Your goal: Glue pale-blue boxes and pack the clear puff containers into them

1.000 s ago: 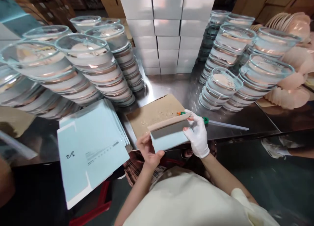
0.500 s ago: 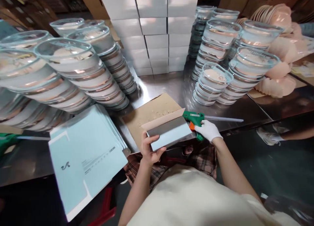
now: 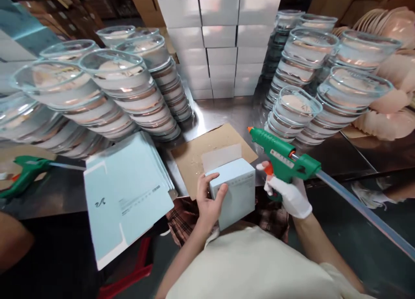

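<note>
I'm seeing left hand (image 3: 209,204) gripping pale-blue folded box (image 3: 234,191), flap up; gloved right hand (image 3: 289,196) clamping green glue gun (image 3: 282,155).

Our left hand (image 3: 209,204) grips the pale blue box (image 3: 235,191) at the counter (image 3: 227,111) edge. Our gloved right hand (image 3: 288,195) holds the green glue gun (image 3: 282,156), nozzle pointing toward ten o'clock.

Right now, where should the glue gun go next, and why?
Probably down to the open flap of the light blue box. The right hand holds the green glue gun lifted, nozzle aimed away, while the left hand steadies the box with that flap standing unsealed.
</note>
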`<state>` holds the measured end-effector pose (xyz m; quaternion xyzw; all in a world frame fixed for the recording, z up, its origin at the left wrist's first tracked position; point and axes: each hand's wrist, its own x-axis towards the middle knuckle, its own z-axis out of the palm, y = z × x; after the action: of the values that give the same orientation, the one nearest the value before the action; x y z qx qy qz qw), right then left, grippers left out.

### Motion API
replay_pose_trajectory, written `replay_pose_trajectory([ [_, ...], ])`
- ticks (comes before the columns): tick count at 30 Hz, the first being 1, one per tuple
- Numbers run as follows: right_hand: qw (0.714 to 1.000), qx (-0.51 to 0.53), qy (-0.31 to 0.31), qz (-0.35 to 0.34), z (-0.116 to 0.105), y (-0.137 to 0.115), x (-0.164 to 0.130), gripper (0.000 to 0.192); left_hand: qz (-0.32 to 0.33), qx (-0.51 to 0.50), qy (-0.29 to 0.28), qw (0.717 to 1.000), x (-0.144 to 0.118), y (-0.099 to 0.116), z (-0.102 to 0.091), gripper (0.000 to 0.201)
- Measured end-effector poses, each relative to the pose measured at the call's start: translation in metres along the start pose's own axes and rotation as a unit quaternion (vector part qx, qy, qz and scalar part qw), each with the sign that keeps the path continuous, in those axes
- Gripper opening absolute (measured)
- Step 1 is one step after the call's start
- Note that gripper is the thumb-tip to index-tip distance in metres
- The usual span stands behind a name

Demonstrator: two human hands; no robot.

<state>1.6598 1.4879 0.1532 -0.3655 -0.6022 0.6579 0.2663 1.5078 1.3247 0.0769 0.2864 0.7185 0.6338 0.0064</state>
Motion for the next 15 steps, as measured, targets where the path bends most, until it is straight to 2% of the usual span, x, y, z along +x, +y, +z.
replay_pose_trajectory([
  [3,0.992,-0.099,-0.040,-0.061,0.007,0.005,-0.015,0.025,-0.004,-0.009,-0.023,1.000,0.001,0.004,0.008,0.030],
  [6,0.968,-0.178,-0.074,-0.157,0.018,0.015,-0.020,0.013,0.021,-0.017,-0.033,0.999,-0.001,0.006,0.011,0.030],
  [8,0.950,-0.226,-0.080,-0.199,0.025,0.020,-0.018,0.013,0.039,-0.015,-0.029,0.999,-0.001,0.006,0.012,0.029],
  [12,0.928,-0.291,-0.071,-0.223,0.027,0.022,-0.013,0.016,0.028,-0.008,-0.026,0.999,-0.003,0.003,0.010,0.030],
  [15,0.939,-0.278,-0.036,-0.200,0.013,0.027,-0.010,0.019,0.002,-0.014,-0.022,1.000,-0.005,0.001,0.007,0.033],
])
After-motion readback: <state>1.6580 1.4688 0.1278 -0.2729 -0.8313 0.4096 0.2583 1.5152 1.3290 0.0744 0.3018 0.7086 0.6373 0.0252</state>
